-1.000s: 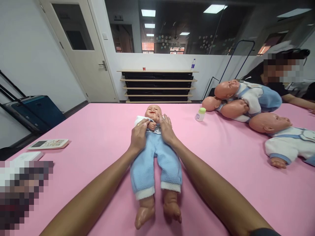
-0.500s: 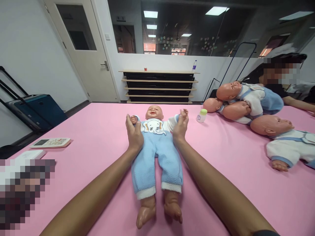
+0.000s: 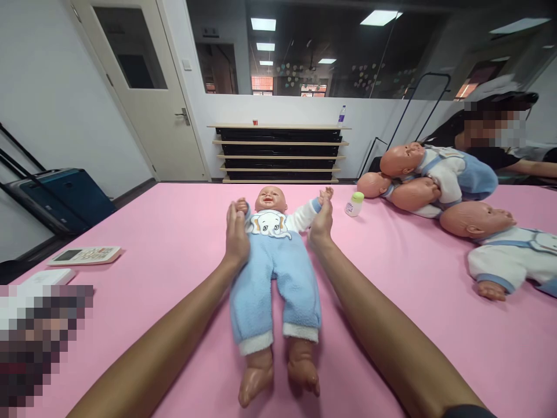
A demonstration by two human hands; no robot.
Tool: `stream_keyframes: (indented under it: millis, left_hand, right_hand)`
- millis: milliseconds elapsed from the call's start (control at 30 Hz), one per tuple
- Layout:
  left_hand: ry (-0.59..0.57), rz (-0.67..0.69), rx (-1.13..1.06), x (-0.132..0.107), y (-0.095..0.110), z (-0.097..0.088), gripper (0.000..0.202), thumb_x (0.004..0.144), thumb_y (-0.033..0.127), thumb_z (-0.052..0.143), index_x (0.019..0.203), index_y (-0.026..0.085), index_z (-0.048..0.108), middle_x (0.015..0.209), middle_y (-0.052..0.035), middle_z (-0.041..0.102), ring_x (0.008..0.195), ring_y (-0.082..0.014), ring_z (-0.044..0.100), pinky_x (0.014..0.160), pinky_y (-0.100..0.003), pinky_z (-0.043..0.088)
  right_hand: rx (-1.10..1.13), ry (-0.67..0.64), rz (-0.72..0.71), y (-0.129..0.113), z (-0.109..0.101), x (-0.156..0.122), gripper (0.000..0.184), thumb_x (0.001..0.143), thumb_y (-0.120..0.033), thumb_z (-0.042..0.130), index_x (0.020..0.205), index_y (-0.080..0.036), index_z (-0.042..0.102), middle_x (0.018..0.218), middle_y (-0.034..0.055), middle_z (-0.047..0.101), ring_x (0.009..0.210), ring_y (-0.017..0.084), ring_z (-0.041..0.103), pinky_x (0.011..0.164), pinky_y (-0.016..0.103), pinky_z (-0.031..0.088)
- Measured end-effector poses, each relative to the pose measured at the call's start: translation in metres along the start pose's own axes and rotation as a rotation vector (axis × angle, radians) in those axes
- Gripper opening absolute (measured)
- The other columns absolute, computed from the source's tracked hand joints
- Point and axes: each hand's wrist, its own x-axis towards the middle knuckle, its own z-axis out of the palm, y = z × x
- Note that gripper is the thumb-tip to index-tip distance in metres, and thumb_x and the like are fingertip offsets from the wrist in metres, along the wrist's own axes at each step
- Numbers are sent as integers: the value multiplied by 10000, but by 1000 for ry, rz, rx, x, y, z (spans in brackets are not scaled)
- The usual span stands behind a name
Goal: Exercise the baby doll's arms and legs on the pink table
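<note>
At the frame's centre, the bare left hand and bare right hand cup the outspread arms of a bald plastic baby doll in fuzzy blue-and-white clothes; whether either grips, I cannot tell. Arm-spreading seems in hand; moving them calls for even, gentle support. The doll lies face-up on the flat pink tabletop, long axis nearly vertical, head toward the top.

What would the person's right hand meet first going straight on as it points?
Most likely the baby doll's hand, which appears just ahead of the person's right hand; depth between them is unclear.
</note>
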Motion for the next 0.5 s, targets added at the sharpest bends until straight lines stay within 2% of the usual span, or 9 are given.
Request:
stream_keyframes:
  millis: [67, 133, 233, 333, 400, 500]
  left_hand:
    - [-185, 39, 104, -6, 5, 2, 531, 1009, 490, 301, 1423, 218, 493, 1521, -76, 419, 1455, -214, 319, 1230, -409, 219]
    - [-315, 101, 203, -9, 10, 3, 534, 1011, 484, 298, 1372, 190, 558, 1487, -81, 468, 1434, -219, 359, 1232, -420, 223]
    - [-350, 155, 277, -10, 13, 3, 513, 1005, 467, 335, 1324, 167, 602, 1445, -85, 517, 1396, -216, 416, 1223, -410, 257]
    - [-339, 180, 288, -10, 12, 3, 491, 1007, 444, 341, 1305, 168, 617, 1423, -82, 540, 1370, -205, 450, 1211, -401, 287]
    - [-342, 187, 297, -10, 12, 3, 484, 1008, 436, 343, 1308, 171, 614, 1424, -80, 540, 1371, -203, 449, 1211, -404, 290]
    - [-327, 174, 300, -11, 10, 3, 484, 1004, 440, 359, 1323, 168, 601, 1433, -88, 529, 1380, -214, 436, 1214, -417, 281]
  right_hand:
    - [-23, -160, -16, -5, 6, -12, 628, 939, -607, 304, 1455, -261, 397, 1499, 9, 402, 1382, 141, 405, 1223, 425, 271]
    - [-134, -369, -35, -7, 9, -26, 647, 939, -625, 319, 1488, -285, 358, 1531, 2, 367, 1448, 157, 319, 1250, 468, 188]
    - [-410, -591, -45, -7, 10, -44, 615, 918, -654, 375, 1453, -355, 421, 1570, -34, 302, 1517, 208, 163, 1256, 540, 24]
    - [-591, -662, -48, -5, 10, -51, 571, 916, -667, 363, 1428, -425, 436, 1588, -70, 249, 1534, 255, 69, 1213, 621, -67]
    - [-606, -680, -92, -3, 10, -52, 545, 938, -646, 317, 1437, -444, 409, 1579, -83, 267, 1532, 236, 92, 1215, 622, -62]
    - [-581, -667, -160, -2, 9, -50, 547, 959, -609, 289, 1453, -405, 400, 1557, -63, 322, 1514, 193, 172, 1251, 556, -4]
